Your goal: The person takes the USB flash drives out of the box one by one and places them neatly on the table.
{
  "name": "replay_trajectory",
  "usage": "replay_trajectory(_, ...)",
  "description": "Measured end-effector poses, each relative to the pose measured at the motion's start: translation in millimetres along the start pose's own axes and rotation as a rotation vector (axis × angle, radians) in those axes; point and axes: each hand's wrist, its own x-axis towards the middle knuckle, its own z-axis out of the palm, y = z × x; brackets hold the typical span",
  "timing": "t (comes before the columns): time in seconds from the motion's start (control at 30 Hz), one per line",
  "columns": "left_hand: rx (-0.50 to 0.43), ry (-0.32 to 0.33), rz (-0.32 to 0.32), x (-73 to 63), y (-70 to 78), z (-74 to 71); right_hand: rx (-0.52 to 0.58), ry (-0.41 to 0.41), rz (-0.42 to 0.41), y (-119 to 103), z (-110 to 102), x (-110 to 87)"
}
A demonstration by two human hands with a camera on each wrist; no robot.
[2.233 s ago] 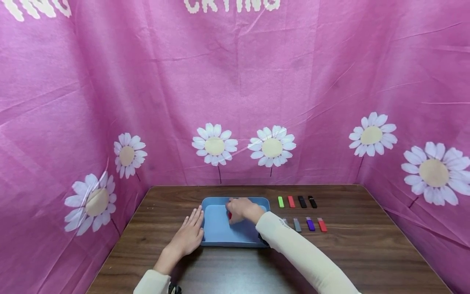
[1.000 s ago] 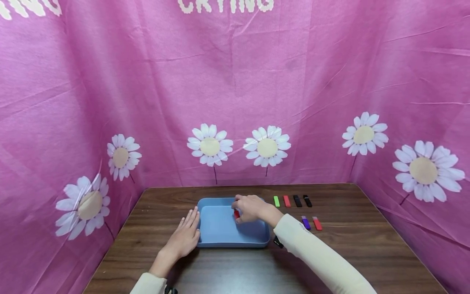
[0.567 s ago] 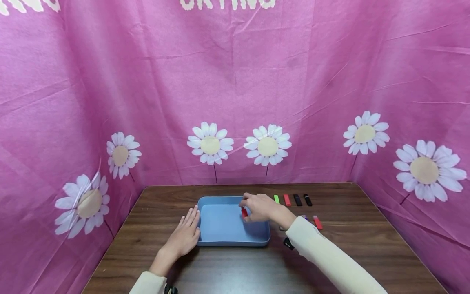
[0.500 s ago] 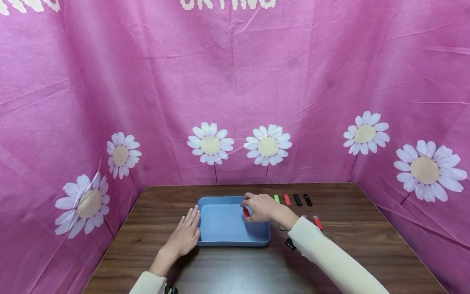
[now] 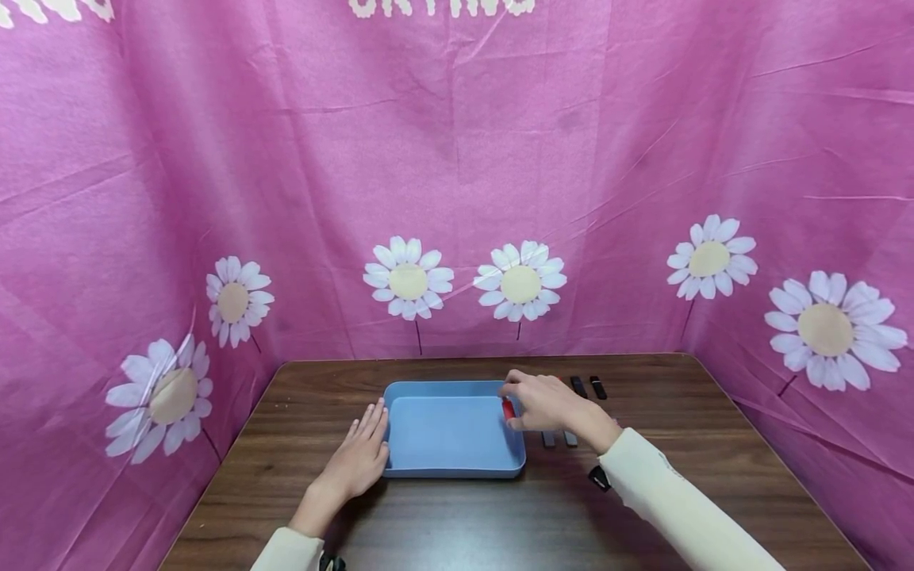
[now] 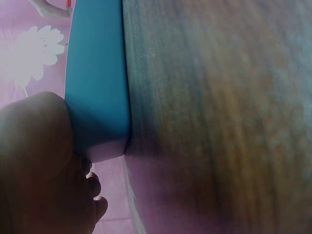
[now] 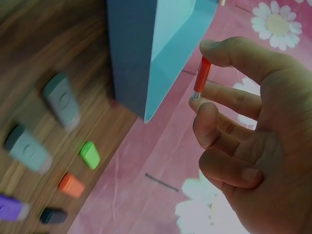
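Observation:
My right hand pinches a small red USB stick over the right end of the blue tray. In the right wrist view, the stick's clear end points down between thumb and fingertips, and the other fingers are bent. My left hand lies flat, its straight fingers along the tray's left wall. Seen from the left wrist, the hand is right at the tray's corner. Inside the tray, the bare floor shows.
Right of the tray lie two grey USB sticks, a green one, an orange-red one and a purple one. Two black sticks are farther back. A pink curtain hangs behind the wooden table.
My right hand has moved right with the red USB stick, from the tray's middle to its right end. The two grey sticks came into sight beside the tray. The left hand stayed at the tray.

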Motion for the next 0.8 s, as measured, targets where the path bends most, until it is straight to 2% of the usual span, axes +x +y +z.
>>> replay_trajectory(0.33,0.008,-0.009,-0.002,-0.5,-0.7,0.8,0.017,0.033,0.042,25.2,-3.6,-32.8)
replay_trajectory(0.8,-0.002,0.008,0.008,-0.2,0.0,0.1,-0.015,0.076,0.109,53.5,-6.0,-63.5)
